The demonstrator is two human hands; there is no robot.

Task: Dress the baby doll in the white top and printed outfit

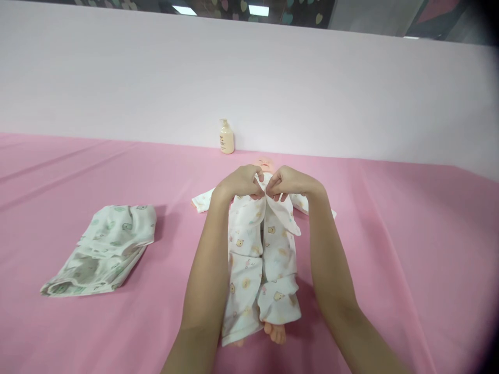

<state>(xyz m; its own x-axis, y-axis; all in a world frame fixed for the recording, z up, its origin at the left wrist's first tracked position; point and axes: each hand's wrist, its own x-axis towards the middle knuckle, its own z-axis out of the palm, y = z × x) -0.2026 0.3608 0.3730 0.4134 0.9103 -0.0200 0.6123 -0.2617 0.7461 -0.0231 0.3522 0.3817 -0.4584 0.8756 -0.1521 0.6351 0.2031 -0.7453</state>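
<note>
A baby doll (266, 165) lies on its back, head away from me and feet towards me. It wears a white bear-print top (247, 214) and matching trousers (245, 280). Over the doll's chest, my left hand (245, 182) pinches the top's front edge. Close beside it, my right hand (286, 183) pinches the front edge from the other side, fingertips nearly meeting. Below my hands the top's front hangs apart, one corner flaring right. The doll's sleeves stretch out to both sides. One bare foot (275, 332) shows under a rumpled trouser leg; the other is mostly covered.
A folded white cloth with green prints (117, 234) lies to the left on the pink sheet (163, 322). A cream pump bottle (226, 138) stands at the back against the white wall (312, 98).
</note>
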